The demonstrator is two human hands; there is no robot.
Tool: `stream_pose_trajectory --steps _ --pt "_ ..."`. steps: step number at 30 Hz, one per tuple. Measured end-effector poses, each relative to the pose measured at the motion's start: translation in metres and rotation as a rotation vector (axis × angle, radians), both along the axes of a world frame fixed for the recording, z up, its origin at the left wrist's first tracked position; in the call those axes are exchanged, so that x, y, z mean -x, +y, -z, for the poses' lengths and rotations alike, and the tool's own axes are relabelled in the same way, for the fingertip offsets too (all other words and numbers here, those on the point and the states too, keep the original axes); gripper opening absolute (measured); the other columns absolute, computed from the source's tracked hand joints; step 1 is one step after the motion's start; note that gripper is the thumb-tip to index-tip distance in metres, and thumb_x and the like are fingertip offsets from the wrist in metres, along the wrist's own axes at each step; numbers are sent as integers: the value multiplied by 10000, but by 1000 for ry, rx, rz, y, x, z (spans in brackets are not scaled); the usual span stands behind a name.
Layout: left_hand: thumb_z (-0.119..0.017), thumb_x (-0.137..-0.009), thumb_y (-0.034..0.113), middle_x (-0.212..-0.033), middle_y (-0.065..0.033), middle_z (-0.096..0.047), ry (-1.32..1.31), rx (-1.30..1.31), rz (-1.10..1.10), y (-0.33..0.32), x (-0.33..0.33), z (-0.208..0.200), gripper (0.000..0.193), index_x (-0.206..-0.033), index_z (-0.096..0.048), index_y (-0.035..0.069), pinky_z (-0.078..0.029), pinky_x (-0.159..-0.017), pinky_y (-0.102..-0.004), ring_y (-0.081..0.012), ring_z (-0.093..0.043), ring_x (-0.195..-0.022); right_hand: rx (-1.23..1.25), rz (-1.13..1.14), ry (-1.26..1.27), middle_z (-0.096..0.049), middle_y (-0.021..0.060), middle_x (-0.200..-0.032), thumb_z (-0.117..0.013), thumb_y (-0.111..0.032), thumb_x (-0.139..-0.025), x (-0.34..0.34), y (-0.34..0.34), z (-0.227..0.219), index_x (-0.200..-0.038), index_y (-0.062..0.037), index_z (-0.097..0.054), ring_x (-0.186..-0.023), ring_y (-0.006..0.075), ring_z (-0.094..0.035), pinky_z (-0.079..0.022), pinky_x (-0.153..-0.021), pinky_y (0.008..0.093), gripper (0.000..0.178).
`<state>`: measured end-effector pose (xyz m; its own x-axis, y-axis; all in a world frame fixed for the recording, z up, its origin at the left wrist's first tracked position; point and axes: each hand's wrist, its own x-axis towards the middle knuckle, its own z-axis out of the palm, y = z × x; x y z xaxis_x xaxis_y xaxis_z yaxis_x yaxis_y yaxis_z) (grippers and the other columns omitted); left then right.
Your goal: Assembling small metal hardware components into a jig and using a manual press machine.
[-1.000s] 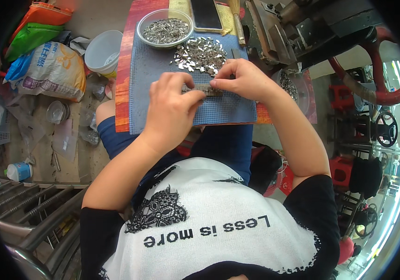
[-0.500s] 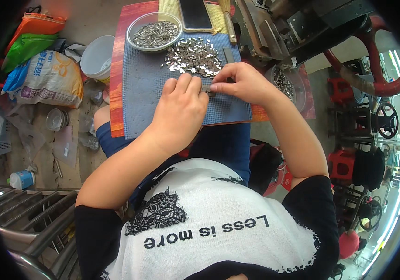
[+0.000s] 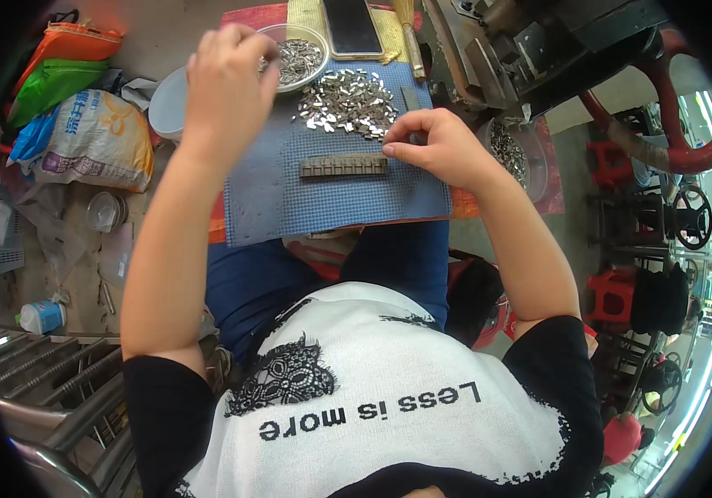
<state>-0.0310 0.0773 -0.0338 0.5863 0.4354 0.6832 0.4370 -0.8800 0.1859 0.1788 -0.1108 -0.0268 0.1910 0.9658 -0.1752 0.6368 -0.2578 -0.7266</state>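
A dark slotted metal block lies crosswise on the blue ridged mat. My right hand is at the block's right end, thumb and forefinger pinched together; anything between the tips is too small to make out. Raised at the left, my left hand has loosely curled fingers, with the thumb apart and nothing visible in them. It covers the left side of a clear round bowl of small metal pieces. Beyond the block spreads a loose pile of small shiny and dark metal pieces.
A phone and a brush lie at the far edge. A flat dark bar rests right of the pile. Another tub of pieces stands right, below a machine with a red wheel. A white bucket stands left.
My left hand has left the block and moved up and left to the bowl, uncovering the block. My right hand stays at the block's right end.
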Motion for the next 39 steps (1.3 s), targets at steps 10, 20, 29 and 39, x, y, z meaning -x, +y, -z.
stream_pose_trajectory --steps 10,20,29,39 --pt "-665 -856 101 -985 -158 -712 -60 614 180 -27 -1 15 154 -978 -731 33 -524 -835 -402 -345 -673 -932 -518 105 -54 -697 50 -797 -816 -275 -823 30 100 13 -1069 -37 -739 -720 104 -619 -501 -665 263 351" --pt "-704 -782 -26 -985 -125 -646 453 808 588 -21 -13 10 155 -926 -736 20 -519 -842 -379 -303 -651 -958 -421 202 -3 -740 70 -845 -717 -176 -865 -6 16 9 -989 -10 -739 -730 122 -649 -510 -692 273 209" --pt "-679 -827 4 -1032 -141 -638 766 524 576 -22 -27 4 164 -982 -719 38 -511 -891 -418 -342 -636 -1008 -345 316 -328 -704 136 -881 -711 -203 -878 -3 -13 20 -997 -1 -722 -791 276 -678 -533 -748 367 234" --pt "-699 -833 61 -887 -111 -677 161 470 80 46 -15 0 125 -941 -723 2 -499 -734 -344 -215 -613 -759 -177 422 -485 -690 201 -910 -739 -234 -851 3 -7 28 -956 38 -709 -871 348 -673 -537 -804 423 293"
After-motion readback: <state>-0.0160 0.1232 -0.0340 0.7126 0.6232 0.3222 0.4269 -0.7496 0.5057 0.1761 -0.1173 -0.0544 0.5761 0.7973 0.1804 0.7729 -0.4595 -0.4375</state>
